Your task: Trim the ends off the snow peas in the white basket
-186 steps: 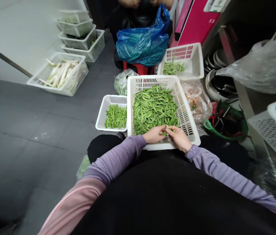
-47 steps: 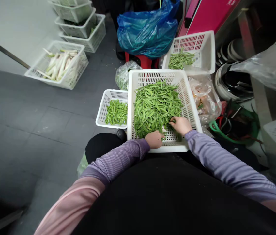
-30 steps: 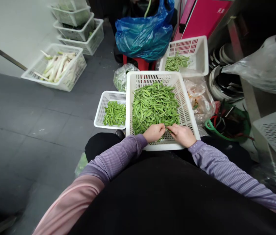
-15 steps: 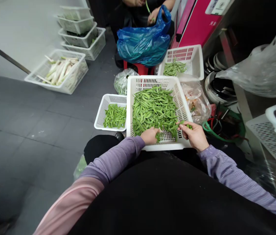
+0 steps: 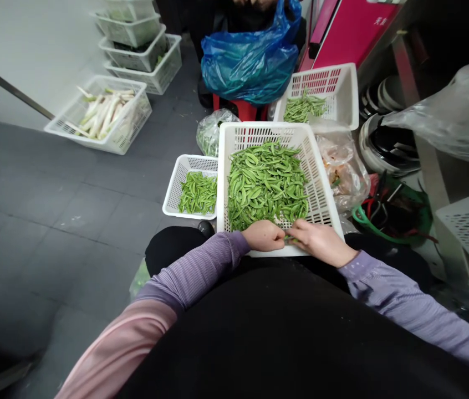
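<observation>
shifting: right hand (image 5: 321,241) back beside left hand (image 5: 263,235), at front rim of white basket (image 5: 320,188)
hands: right pinching green pea pod (image 5: 289,239); left curled, grip unclear

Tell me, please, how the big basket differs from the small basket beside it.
The big basket is far larger than the small basket. Its pea pods are heaped higher than the small basket's pods. The left hand and right hand are at the big basket, not the small one. Both are white perforated plastic.
</observation>
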The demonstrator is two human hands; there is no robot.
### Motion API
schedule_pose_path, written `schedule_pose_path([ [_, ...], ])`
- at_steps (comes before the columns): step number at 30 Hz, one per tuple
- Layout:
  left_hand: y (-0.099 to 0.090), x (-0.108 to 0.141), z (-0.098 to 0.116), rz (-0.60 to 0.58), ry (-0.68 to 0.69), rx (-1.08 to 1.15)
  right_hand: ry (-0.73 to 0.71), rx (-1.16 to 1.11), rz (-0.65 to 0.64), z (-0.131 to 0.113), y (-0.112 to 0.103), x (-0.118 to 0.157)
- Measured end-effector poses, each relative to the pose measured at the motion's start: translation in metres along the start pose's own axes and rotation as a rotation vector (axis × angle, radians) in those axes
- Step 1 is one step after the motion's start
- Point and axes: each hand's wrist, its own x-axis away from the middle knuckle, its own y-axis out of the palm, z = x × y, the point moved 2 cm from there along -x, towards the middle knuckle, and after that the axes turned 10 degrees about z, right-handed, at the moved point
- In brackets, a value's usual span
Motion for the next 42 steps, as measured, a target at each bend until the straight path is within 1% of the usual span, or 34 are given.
schedule_pose_path([
  [1,0.001,0.0,0.0,0.043,-0.001,-0.006,-0.054,-0.066,-0.058,-0.002,0.002,-0.004],
  [2,0.001,-0.001,0.0,0.101,-0.014,0.003,-0.048,-0.167,-0.073,-0.002,0.003,-0.009],
  [3,0.002,-0.001,0.0,0.167,-0.041,0.028,0.019,-0.293,-0.055,-0.002,0.005,-0.014],
  [5,0.002,-0.003,-0.001,0.298,-0.135,0.114,0.275,-0.589,0.006,0.001,0.012,-0.021],
  [7,0.002,-0.005,-0.005,0.376,-0.243,0.209,0.54,-0.92,-0.02,0.003,0.022,-0.023],
  [8,0.002,-0.006,-0.007,0.4,-0.298,0.236,0.639,-1.083,-0.042,0.004,0.027,-0.023],
  [9,0.001,-0.007,-0.01,0.416,-0.348,0.239,0.708,-1.227,-0.044,0.006,0.03,-0.023],
  [11,0.001,-0.009,-0.017,0.408,-0.416,0.173,0.78,-1.415,0.037,0.017,0.032,-0.023],
  [12,0.001,-0.009,-0.02,0.363,-0.431,0.115,0.799,-1.449,0.107,0.026,0.031,-0.024],
  [13,0.003,-0.009,-0.023,0.282,-0.437,0.049,0.812,-1.453,0.174,0.037,0.03,-0.025],
  [16,0.016,-0.005,-0.029,-0.075,-0.413,-0.136,0.801,-1.367,0.293,0.073,0.029,-0.031],
  [17,0.02,-0.003,-0.03,-0.165,-0.389,-0.171,0.778,-1.292,0.31,0.082,0.031,-0.034],
  [18,0.024,-0.001,-0.03,-0.214,-0.356,-0.188,0.739,-1.158,0.301,0.09,0.035,-0.037],
  [19,0.027,0.0,-0.03,-0.223,-0.319,-0.188,0.691,-0.987,0.269,0.094,0.04,-0.04],
  [20,0.028,0.0,-0.03,-0.203,-0.287,-0.178,0.647,-0.814,0.226,0.096,0.048,-0.043],
  [22,0.029,-0.001,-0.03,-0.145,-0.263,-0.161,0.53,-0.457,0.079,0.091,0.066,-0.05],
  [23,0.029,-0.002,-0.03,-0.138,-0.264,-0.159,0.471,-0.318,0.001,0.087,0.075,-0.053],
  [25,0.028,-0.003,-0.03,-0.17,-0.257,-0.15,0.388,-0.153,-0.109,0.078,0.089,-0.059],
  [27,0.027,-0.005,-0.029,-0.197,-0.249,-0.137,0.348,-0.063,-0.148,0.072,0.093,-0.062],
  [29,0.023,-0.006,-0.028,-0.16,-0.268,-0.12,0.407,-0.094,-0.089,0.071,0.083,-0.063],
  [30,0.021,-0.007,-0.028,-0.12,-0.283,-0.108,0.472,-0.167,-0.045,0.071,0.076,-0.061],
  [31,0.018,-0.007,-0.027,-0.071,-0.299,-0.094,0.556,-0.302,-0.005,0.07,0.067,-0.058],
  [33,0.013,-0.008,-0.025,0.034,-0.316,-0.059,0.722,-0.717,0.032,0.065,0.05,-0.05],
  [34,0.011,-0.009,-0.023,0.081,-0.314,-0.047,0.78,-0.933,0.031,0.059,0.043,-0.046],
  [35,0.009,-0.009,-0.02,0.118,-0.302,-0.038,0.812,-1.104,0.025,0.053,0.037,-0.042],
  [36,0.008,-0.009,-0.017,0.146,-0.279,-0.03,0.837,-1.225,0.03,0.046,0.032,-0.038],
  [38,0.007,-0.009,-0.01,0.171,-0.212,-0.012,0.881,-1.341,0.076,0.033,0.027,-0.032],
  [40,0.007,-0.008,-0.004,0.17,-0.158,-0.012,0.908,-1.377,0.122,0.023,0.027,-0.028],
  [42,0.008,-0.006,0.001,0.16,-0.135,-0.045,0.921,-1.381,0.151,0.015,0.028,-0.026],
])
